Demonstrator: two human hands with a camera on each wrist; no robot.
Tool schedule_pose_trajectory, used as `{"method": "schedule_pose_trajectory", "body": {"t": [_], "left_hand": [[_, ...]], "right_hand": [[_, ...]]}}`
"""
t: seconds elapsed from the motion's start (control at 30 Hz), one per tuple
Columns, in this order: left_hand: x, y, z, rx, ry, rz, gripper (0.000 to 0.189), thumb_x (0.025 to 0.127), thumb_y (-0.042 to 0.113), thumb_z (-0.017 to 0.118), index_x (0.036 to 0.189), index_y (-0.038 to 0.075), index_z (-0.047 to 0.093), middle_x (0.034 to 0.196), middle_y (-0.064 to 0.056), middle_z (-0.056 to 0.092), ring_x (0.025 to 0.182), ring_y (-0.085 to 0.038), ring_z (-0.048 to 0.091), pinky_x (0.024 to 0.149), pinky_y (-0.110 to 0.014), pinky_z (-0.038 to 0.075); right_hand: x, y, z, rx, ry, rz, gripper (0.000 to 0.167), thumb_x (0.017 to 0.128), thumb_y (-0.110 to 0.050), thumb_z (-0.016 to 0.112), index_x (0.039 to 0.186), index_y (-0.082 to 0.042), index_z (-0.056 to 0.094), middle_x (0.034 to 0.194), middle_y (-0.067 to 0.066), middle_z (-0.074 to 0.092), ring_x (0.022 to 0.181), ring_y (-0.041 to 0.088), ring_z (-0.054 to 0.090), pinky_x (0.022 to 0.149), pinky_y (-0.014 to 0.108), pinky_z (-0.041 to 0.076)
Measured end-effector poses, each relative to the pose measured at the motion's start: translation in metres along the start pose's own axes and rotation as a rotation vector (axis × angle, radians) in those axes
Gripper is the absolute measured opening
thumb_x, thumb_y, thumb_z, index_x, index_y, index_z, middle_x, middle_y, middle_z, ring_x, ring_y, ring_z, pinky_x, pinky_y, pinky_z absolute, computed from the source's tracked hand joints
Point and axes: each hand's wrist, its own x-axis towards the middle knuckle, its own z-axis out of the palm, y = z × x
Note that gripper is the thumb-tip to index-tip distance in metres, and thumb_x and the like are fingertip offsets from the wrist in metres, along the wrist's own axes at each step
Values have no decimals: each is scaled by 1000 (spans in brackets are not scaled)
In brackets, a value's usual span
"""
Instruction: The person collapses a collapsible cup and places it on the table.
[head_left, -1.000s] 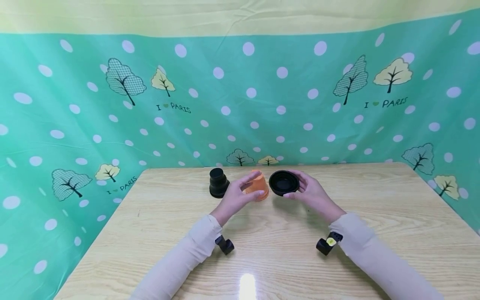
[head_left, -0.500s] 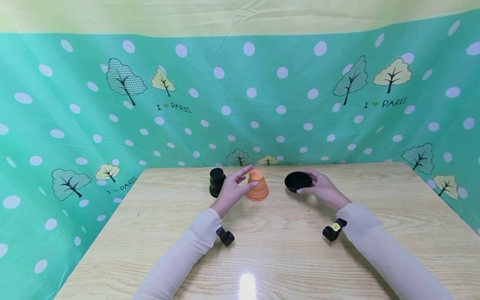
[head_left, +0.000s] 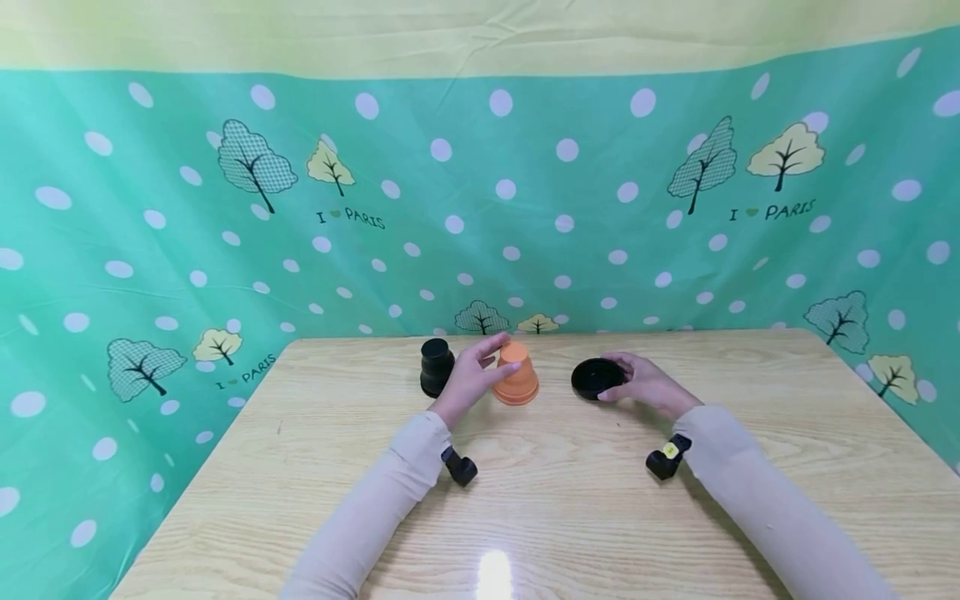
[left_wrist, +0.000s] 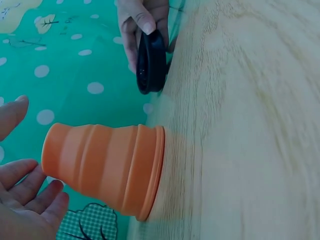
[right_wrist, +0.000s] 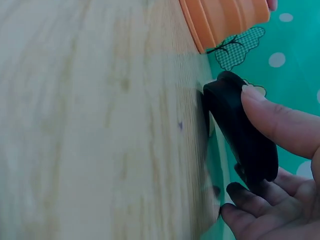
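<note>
An orange collapsible cup [head_left: 516,379] stands upside down and extended in tapering tiers, its wide rim on the table. Beside it my left hand [head_left: 468,375] is held with thumb and fingers spread. In the left wrist view, those fingertips [left_wrist: 35,172] are right at the cup's narrow end, not curled round it. My right hand [head_left: 645,383] grips a black collapsible cup [head_left: 596,379] folded down to a shallow ring, thumb on one side and fingers on the other. The right wrist view shows this black cup [right_wrist: 240,130] slightly tilted, close over the table.
Another black collapsible cup [head_left: 437,367], extended and upside down, stands left of the orange one, partly behind my left hand. All are on a wooden table [head_left: 555,517] near its back edge. A green dotted curtain [head_left: 420,267] hangs right behind it.
The right hand has carried the folded black cup to the right, away from the orange cup, and lowered it. My left hand has drawn slightly back to the left from the orange cup.
</note>
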Motion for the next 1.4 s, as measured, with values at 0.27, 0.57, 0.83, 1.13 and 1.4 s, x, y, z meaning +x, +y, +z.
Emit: {"method": "schedule_pose_trajectory", "body": {"t": [0.27,0.57,0.83,1.13,1.4], "left_hand": [[5,-8,5,21,43,-21,60,85,16,71,138,5,46,140,-12,48,128,-23,45,106,-38,37],[6,-13,9,14,77,-20,55,86,10,69,136,-1,47,131,-16,56,120,-26,53,103,-41,40],[-2,5,9,-41,79,-34,51,86,5,68,132,-4,50,126,-22,57,119,-32,52,104,-45,39],[-5,9,8,-22,121,-52,48,83,4,71,128,-1,55,126,-17,58,121,-30,51,104,-39,40],[-6,8,3,-40,106,-40,52,82,5,73,129,-2,53,129,-17,55,122,-31,50,105,-41,38]], "right_hand": [[2,7,-5,-46,-38,-23,85,76,-2,76,144,8,26,147,31,24,136,47,20,111,56,18],[1,5,-3,-73,-43,-23,87,77,0,74,145,10,20,147,33,22,134,48,22,110,55,21],[-3,0,-3,-38,-66,-32,87,79,2,71,145,12,15,149,33,17,136,48,16,111,55,18],[-2,0,-3,-54,-48,-44,87,81,-7,72,145,12,17,150,31,18,137,47,14,111,56,16],[-9,-16,3,-217,41,-49,78,85,-19,70,145,5,26,150,25,24,137,46,16,110,58,18]]}}
